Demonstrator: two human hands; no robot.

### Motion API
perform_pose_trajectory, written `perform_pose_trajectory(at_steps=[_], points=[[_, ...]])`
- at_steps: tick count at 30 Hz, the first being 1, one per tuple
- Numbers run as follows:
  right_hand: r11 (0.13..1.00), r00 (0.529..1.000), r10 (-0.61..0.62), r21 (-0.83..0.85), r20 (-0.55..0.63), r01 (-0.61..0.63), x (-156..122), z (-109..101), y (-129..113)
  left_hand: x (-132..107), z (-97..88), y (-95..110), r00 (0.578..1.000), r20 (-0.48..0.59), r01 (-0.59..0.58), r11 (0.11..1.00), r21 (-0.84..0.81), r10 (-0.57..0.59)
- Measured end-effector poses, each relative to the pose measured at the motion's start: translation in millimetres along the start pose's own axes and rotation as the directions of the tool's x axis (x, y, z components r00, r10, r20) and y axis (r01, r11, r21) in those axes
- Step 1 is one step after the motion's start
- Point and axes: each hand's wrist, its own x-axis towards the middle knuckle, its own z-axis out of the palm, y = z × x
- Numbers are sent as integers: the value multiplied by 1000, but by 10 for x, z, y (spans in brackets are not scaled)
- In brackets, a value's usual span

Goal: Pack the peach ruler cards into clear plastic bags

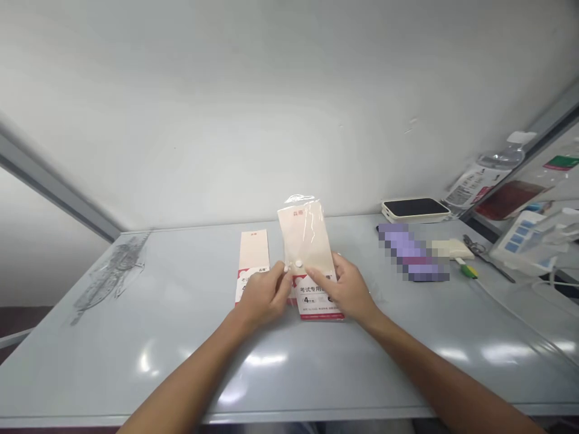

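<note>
My left hand (262, 295) and my right hand (339, 290) both pinch a flat cream-and-red packet in a clear plastic sleeve (305, 253) at the middle of the table. Its upper part rises tilted away from me, and a small white round closure (298, 263) sits between my fingertips. The packet's lower end, printed with red bands and Chinese text, rests near the table. Just left of it lies a second, similar cream-and-red packet (253, 259), partly hidden behind my left hand.
The grey table (190, 367) has a white wall behind it. A grey sketch (111, 277) lies at its left. To the right stand a black-topped white device (414, 210), a pixelated purple object (409, 252), scissors (479, 254), a white box with blue panels (527, 241) and a plastic bottle (495, 160).
</note>
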Motion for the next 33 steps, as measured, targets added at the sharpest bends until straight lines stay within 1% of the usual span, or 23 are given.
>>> perform_pose_trajectory(at_steps=[2, 4, 6, 8, 10, 12, 14, 15, 17, 20, 25, 28, 33], points=[[1000, 1000, -11, -2, 27, 11, -15, 14, -3, -8, 20, 6, 1000, 17, -26, 1000, -4, 26], [1000, 998, -20, 9, 52, 20, -33, 31, 0, -11, 35, 10, 999, 27, -30, 998, -50, 32], [999, 997, -34, 22, 63, 32, -48, 41, 7, -6, 44, 13, 1000, 18, -4, 990, -139, 7], [998, 996, -59, 33, 74, 56, -58, 45, 16, 7, 43, 21, 999, -2, 51, 961, -272, -54], [995, 992, -98, 45, 80, 94, -67, 42, 27, 24, 29, 38, 991, 11, 123, 898, -423, -131], [989, 986, -142, 54, 84, 137, -78, 35, 37, 41, 3, 65, 982, 44, 175, 812, -556, -182], [983, 979, -180, 58, 93, 175, -89, 25, 44, 54, -28, 89, 981, 71, 184, 738, -649, -181], [980, 976, -193, 58, 101, 188, -94, 19, 46, 59, -41, 97, 983, 79, 176, 718, -674, -166], [976, 969, -218, 54, 115, 213, -101, 9, 48, 64, -58, 100, 988, 89, 152, 711, -687, -125], [965, 957, -263, 53, 122, 258, -106, -3, 52, 59, -63, 87, 991, 97, 132, 739, -661, -90], [956, 945, -293, 57, 144, 287, -119, -10, 63, 32, -79, 85, 993, 73, 121, 773, -623, -97], [950, 936, -311, 52, 163, 307, -121, -8, 45, 19, -90, 92, 995, 64, 104, 783, -613, -82], [958, 931, -285, 78, 227, 275, -108, -5, -3, 15, -82, 69, 996, 50, 93, 781, -618, -79]])
